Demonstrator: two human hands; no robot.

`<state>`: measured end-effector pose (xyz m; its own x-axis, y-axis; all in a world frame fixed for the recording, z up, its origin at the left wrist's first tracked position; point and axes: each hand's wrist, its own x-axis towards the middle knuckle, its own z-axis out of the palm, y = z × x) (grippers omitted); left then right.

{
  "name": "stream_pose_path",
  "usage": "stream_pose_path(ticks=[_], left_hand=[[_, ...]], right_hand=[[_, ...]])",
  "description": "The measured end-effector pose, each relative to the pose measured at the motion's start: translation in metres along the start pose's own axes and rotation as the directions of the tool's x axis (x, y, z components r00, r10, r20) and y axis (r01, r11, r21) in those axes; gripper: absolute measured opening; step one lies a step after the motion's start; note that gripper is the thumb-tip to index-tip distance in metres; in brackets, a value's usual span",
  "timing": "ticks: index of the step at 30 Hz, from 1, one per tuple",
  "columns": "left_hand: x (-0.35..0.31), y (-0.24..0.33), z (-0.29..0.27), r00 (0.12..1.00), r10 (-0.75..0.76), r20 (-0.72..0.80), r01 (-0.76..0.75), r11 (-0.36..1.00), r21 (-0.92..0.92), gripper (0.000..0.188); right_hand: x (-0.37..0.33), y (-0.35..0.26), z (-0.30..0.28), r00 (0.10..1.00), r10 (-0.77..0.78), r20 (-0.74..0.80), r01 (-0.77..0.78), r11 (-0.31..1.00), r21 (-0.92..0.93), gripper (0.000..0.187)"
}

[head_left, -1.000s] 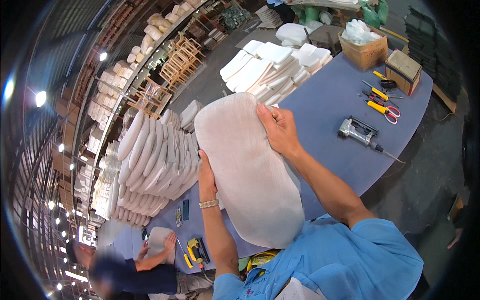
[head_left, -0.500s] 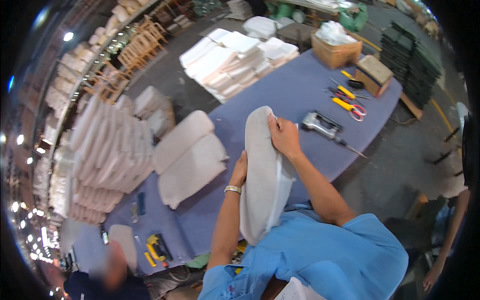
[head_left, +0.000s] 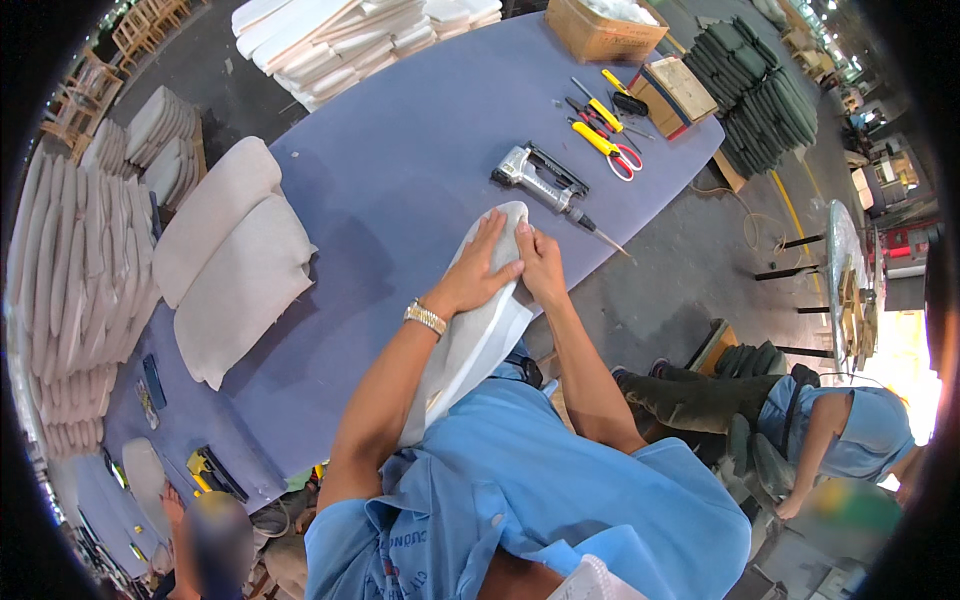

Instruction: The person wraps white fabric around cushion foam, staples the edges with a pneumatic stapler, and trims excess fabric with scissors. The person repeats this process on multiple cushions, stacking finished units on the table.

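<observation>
A white padded seat cushion [head_left: 470, 345] stands on edge against my body at the near rim of the blue worktable [head_left: 400, 170]. My left hand [head_left: 478, 272] lies flat on its upper face, fingers spread toward the top end. My right hand [head_left: 540, 262] grips the top edge beside it. A metal staple gun [head_left: 535, 178] with a hose lies on the table just beyond my fingers. I wear a metal wristwatch [head_left: 425, 318] on the left wrist.
Two white cushions [head_left: 225, 260] lie at the table's left. Scissors and yellow-handled tools [head_left: 605, 135] sit by a cardboard box [head_left: 600, 28]. White cushion stacks [head_left: 60, 280] and dark green ones [head_left: 765, 90] surround the table. A person [head_left: 800, 430] crouches at right; another [head_left: 210, 540] lower left.
The cushion went from held up broad-face toward me to turned on edge and lowered against my body. My view swung right, bringing the staple gun and tools nearer.
</observation>
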<state>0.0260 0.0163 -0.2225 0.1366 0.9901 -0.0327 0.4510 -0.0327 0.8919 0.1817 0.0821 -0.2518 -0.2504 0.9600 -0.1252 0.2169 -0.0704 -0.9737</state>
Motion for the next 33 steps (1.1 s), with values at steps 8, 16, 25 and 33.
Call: stream_pose_path(ticks=[8, 16, 25, 33], left_hand=[[-0.013, 0.02, 0.008, 0.996, 0.038, -0.078, -0.013, 0.956, 0.294, 0.075], [-0.011, 0.028, 0.02, 0.971, 0.115, -0.209, -0.025, 0.921, 0.388, 0.064], [-0.002, 0.031, 0.025, 0.975, 0.106, -0.195, -0.032, 0.935, 0.353, 0.058], [-0.012, 0.003, 0.032, 0.977, -0.144, -0.16, 0.111, 0.974, -0.198, 0.052]], right_hand=[[-0.005, -0.016, -0.008, 0.989, 0.058, 0.135, -0.074, 0.99, 0.123, 0.044], [-0.002, -0.013, -0.002, 0.968, 0.233, 0.091, -0.25, 0.925, 0.287, 0.044], [-0.008, 0.006, -0.006, 0.974, 0.2, 0.108, -0.227, 0.844, 0.485, 0.037], [-0.055, 0.055, -0.035, 0.94, 0.339, 0.05, -0.277, 0.669, 0.69, 0.036]])
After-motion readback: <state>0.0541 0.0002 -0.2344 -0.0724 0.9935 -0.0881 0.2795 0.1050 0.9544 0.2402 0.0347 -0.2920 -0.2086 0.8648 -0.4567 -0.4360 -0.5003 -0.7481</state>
